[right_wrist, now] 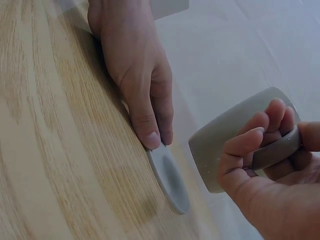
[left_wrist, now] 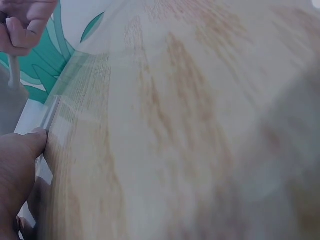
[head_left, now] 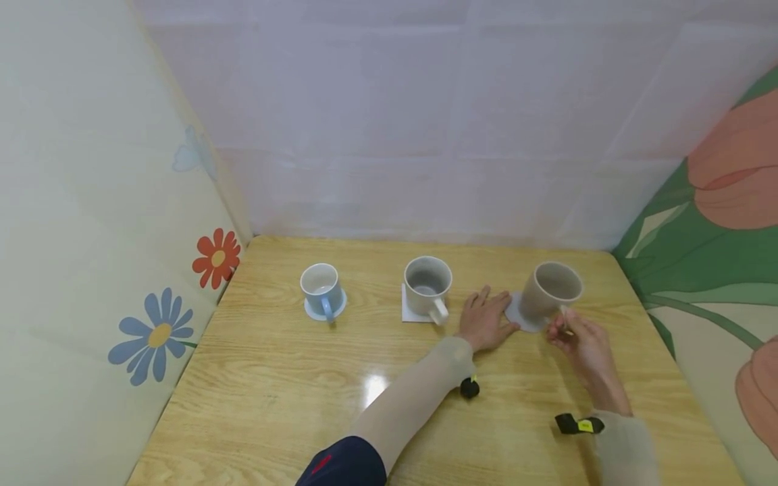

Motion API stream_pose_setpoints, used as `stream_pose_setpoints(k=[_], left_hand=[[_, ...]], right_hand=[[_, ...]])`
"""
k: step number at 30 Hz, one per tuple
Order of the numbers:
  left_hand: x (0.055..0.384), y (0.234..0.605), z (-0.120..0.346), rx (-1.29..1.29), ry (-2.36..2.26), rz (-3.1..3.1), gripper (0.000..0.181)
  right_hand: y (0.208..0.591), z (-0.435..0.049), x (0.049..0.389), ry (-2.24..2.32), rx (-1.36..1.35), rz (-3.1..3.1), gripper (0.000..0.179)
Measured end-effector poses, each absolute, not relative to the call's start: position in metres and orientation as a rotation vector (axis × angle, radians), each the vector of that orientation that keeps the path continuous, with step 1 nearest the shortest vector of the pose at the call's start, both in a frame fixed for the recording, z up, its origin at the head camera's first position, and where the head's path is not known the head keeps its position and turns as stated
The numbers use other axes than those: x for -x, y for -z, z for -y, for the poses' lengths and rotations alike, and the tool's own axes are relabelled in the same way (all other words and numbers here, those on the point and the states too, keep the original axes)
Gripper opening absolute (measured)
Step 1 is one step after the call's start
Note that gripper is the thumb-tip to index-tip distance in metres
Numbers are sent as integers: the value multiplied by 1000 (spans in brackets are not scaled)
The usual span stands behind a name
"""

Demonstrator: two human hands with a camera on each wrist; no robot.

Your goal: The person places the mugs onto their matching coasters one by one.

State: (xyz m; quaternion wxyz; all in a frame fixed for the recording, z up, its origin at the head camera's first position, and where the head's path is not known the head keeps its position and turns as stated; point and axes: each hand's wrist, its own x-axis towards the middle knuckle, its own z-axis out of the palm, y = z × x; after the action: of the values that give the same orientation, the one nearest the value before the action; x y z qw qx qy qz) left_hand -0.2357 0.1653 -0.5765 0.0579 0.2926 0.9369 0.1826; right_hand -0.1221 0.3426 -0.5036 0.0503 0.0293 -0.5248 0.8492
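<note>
My right hand [head_left: 585, 343] grips the handle of a grey-beige mug [head_left: 537, 301], its fingers curled through the loop in the right wrist view. There the mug [right_wrist: 210, 150] is lifted, its base apart from a round grey coaster [right_wrist: 167, 175]. My left hand [head_left: 484, 321] lies on the table with fingers spread, thumb and a fingertip touching the edge of that coaster [head_left: 515, 313]. In the left wrist view only part of the left hand [left_wrist: 17, 172] shows at the left edge.
Left of my hands a white mug [head_left: 419, 297] stands on a square white coaster [head_left: 408, 312]. Farther left a small light-blue cup [head_left: 316, 287] sits on a round coaster [head_left: 342, 305]. The wooden table [head_left: 273, 378] meets a white sheet [head_left: 425, 196] behind and floral cloths at both sides.
</note>
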Motion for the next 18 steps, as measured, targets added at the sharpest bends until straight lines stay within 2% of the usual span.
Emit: stream_pose_setpoints(k=[18], left_hand=[[235,579,-166,-864,-594,-2834,72]], right_hand=[[509,-342,122,-2517,-41,1740,40]])
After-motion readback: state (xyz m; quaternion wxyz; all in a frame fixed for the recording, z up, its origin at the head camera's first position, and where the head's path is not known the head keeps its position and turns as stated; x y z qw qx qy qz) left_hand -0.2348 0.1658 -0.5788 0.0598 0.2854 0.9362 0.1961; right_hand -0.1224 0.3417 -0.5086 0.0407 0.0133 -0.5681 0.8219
